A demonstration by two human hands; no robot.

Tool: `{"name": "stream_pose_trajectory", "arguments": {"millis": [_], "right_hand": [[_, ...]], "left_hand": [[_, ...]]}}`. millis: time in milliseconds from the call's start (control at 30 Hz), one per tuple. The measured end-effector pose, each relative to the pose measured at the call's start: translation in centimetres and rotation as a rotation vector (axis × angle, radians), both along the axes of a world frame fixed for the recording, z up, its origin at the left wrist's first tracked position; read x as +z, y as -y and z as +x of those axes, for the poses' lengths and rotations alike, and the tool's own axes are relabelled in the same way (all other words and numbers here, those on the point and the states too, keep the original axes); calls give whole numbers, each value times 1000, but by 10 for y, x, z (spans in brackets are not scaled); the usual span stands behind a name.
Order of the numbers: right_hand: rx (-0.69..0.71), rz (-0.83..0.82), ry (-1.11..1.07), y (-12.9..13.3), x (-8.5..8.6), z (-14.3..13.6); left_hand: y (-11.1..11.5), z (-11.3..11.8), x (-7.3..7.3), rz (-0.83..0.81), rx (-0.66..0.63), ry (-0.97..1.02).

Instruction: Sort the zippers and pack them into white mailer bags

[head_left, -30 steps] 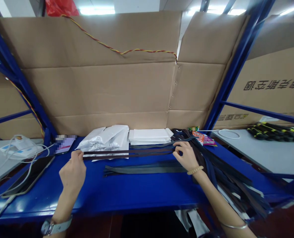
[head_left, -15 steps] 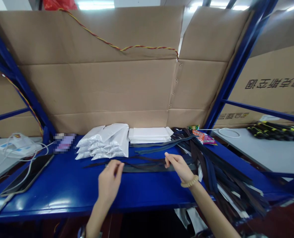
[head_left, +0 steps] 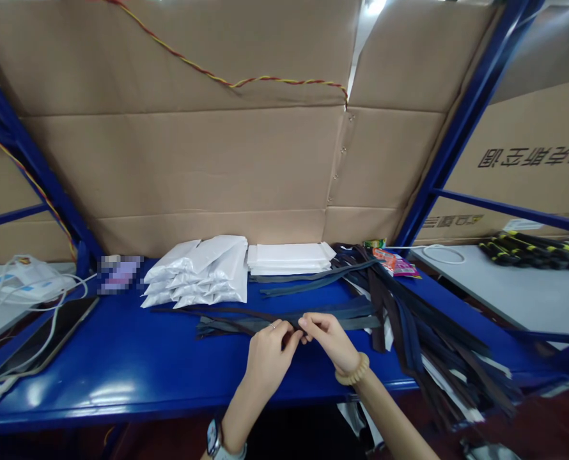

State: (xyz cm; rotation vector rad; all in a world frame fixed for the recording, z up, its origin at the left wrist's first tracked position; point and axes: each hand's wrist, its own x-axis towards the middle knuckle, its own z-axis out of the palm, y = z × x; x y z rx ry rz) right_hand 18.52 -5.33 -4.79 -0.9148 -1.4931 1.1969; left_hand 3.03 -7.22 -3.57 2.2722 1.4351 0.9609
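Observation:
Dark strips that look like zippers (head_left: 227, 324) lie across the blue table (head_left: 135, 358), just beyond my hands. My left hand (head_left: 272, 354) has its fingers pinched on a dark strip near the middle. Close against it, my right hand (head_left: 327, 338) pinches the same dark strip, fingertips nearly touching those of the left. The part between the fingers is small and mostly hidden. More grey and blue strips (head_left: 313, 282) lie behind, and a large tangled heap of dark strips (head_left: 409, 319) spreads over the right side.
White plastic packets (head_left: 202, 271) are stacked at the back left, beside flat white packets (head_left: 289, 259). A dark tablet-like device (head_left: 49, 338) with white cables lies left. Colourful wrappers (head_left: 399, 263) sit back right. A cardboard wall (head_left: 208, 160) stands behind.
My left hand has moved right to meet my right hand, which has shifted slightly left and down. The dark strips have gathered between them. The view has tilted slightly downward.

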Motion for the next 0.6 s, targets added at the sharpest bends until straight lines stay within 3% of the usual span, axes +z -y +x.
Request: {"name": "stream_pose_trajectory", "arguments": {"millis": [367,600], "right_hand": [[120,-30,-22,9,-2,3],[74,-8,76,9,-2,0]], "left_hand": [[6,-5,4,-84,-61,79],[4,-3,-3,-9,46,27]]}}
